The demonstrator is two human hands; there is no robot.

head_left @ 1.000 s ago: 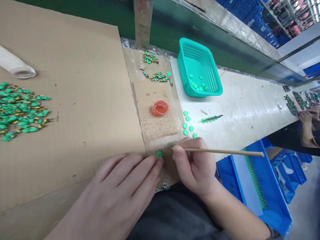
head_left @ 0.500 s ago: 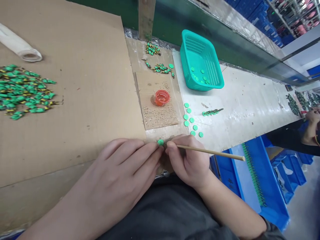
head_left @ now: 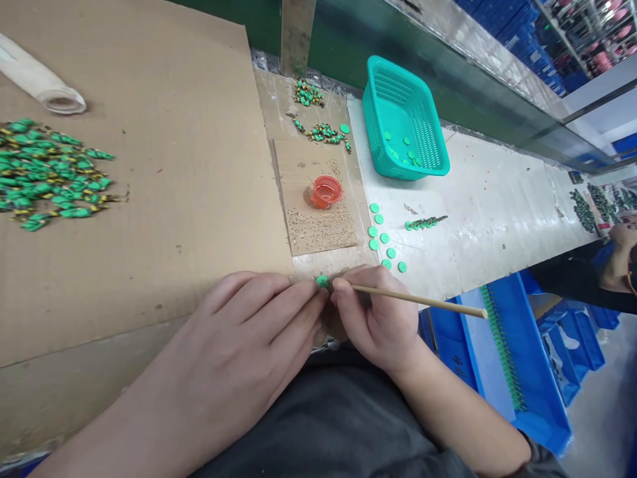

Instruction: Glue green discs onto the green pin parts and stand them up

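My left hand (head_left: 259, 332) is closed at the table's front edge, its fingertips pinching a small green button-like disc (head_left: 322, 281). Close against it, my right hand (head_left: 381, 318) grips a thin wooden stick (head_left: 423, 299) whose blunt end points out to the right. The stick's working tip is hidden by my fingers, near the disc. Ahead of both hands, a small red cup (head_left: 327, 192) of clear liquid stands on a speckled cardboard piece (head_left: 323, 232). Several loose green discs (head_left: 373, 232) lie right of the cardboard.
A teal basket (head_left: 405, 119) holding a few discs stands at the back. Green-and-black small pieces (head_left: 54, 172) are heaped on the left cardboard (head_left: 199, 166), beside a rolled tube (head_left: 44, 79). A row of joined pieces (head_left: 426, 223) lies right. Blue trays (head_left: 537, 398) and another person's arm (head_left: 617, 259) are at right.
The view has shifted slightly. Both hands keep nearly the same pose, the left still on the green disc and the right still on the stick.
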